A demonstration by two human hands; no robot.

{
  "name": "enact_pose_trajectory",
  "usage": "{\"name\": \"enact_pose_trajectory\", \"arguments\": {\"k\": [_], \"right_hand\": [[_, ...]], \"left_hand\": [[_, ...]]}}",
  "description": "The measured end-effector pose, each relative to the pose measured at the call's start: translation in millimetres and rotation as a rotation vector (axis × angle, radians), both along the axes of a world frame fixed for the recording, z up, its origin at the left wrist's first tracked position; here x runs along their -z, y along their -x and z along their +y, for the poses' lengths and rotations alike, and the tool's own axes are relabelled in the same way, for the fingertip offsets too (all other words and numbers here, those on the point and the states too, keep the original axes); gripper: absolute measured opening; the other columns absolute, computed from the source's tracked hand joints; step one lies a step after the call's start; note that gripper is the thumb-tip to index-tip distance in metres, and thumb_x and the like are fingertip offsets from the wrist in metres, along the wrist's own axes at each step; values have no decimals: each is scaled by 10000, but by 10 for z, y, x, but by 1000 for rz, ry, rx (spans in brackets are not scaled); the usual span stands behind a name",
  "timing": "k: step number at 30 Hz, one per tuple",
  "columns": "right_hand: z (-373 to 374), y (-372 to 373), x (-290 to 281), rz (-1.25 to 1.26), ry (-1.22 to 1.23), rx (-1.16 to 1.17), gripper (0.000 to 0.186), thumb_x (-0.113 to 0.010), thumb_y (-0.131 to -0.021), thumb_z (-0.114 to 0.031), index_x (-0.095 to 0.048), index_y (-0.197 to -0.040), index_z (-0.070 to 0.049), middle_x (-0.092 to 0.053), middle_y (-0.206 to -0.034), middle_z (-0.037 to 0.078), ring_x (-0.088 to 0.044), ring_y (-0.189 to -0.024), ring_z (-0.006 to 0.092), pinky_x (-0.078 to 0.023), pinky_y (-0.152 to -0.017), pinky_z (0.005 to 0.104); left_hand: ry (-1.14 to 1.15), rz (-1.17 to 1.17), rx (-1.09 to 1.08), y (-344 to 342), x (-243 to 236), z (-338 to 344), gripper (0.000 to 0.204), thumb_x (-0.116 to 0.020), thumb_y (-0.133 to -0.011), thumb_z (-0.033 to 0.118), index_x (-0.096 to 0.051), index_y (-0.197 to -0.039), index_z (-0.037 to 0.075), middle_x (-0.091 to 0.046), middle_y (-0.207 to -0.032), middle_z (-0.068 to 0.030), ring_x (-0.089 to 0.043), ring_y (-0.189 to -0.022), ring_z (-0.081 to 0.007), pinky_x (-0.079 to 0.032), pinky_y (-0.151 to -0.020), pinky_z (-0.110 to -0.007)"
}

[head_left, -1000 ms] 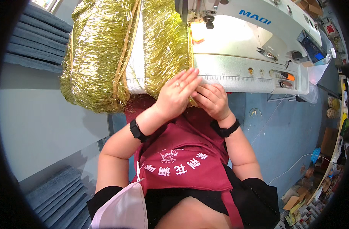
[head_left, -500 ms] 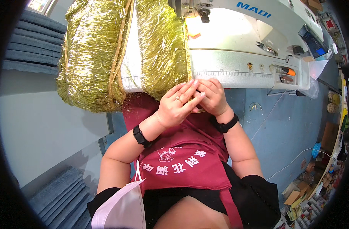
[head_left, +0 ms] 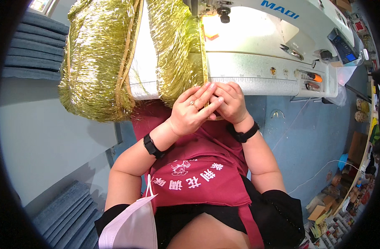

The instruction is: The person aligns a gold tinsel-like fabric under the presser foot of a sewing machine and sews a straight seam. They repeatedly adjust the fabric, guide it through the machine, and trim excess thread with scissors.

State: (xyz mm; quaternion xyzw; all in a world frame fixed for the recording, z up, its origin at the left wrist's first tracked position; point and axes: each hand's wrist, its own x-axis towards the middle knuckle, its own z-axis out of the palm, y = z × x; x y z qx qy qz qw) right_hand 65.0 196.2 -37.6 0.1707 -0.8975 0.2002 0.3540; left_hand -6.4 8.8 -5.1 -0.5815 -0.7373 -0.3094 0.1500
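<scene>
Gold fringe (head_left: 177, 54): lay on the sewing table (head_left: 252, 88), toward 11 o'clock from where the fingers met.
Edge band (head_left: 204, 58): ran from the fingers toward 12 o'clock, to the sewing machine (head_left: 310, 27).
Left hand (head_left: 191, 111): fingers narrow, tips over the band; any pinch underneath was hidden, so I could not say.
Right hand (head_left: 231, 103): fingers bent together, touching the left ones; its hold was likewise unclear.
Change: within a second, the left hand had drawn back to the table's front edge.
Meaning: the band's line was probably easier to check.
Snips (head_left: 292, 52): lay toward 2 o'clock.
</scene>
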Motion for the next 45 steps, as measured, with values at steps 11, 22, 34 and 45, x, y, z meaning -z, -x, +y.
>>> {"name": "enact_pose_trajectory", "arguments": {"k": [11, 22, 34, 45], "right_hand": [[-12, 5, 7, -1, -1, 21, 222, -627, -923, -262, -692, -1053, -95, -712, -1192, 38, -657, -1167, 218, -476, -971, 419], [-5, 12, 41, 19, -13, 28, 395, -634, -943, -461, -711, -1054, -90, -714, -1180, 51, -655, -1146, 230, -487, -971, 426], [-26, 30, 28, 25, -3, 41, 348, -631, -940, -412, -721, -1038, -91, -714, -1180, 39, -653, -1139, 224, -495, -959, 418], [-41, 35, 14, 22, -9, 74, 238, -641, -898, -251, -727, -1051, -90, -722, -1166, 27, -659, -1125, 214, -497, -951, 407]], "left_hand": [[8, -3, 10, 32, -16, 4, 442, -561, -1033, 409, -685, -1335, 110, -621, -1423, -221, -630, -1296, -342, -505, -1045, -444], [13, 12, -6, 43, 15, 18, 440, -556, -1035, 413, -675, -1338, 117, -616, -1429, -211, -637, -1286, -337, -492, -1060, -442], [13, -1, 2, 62, 18, 8, 440, -560, -1032, 412, -687, -1332, 116, -623, -1422, -216, -629, -1298, -343, -505, -1037, -443], [-4, 11, -10, 81, 19, 23, 428, -578, -1025, 392, -683, -1344, 127, -628, -1424, -202, -641, -1281, -313, -495, -1023, -414]]}}
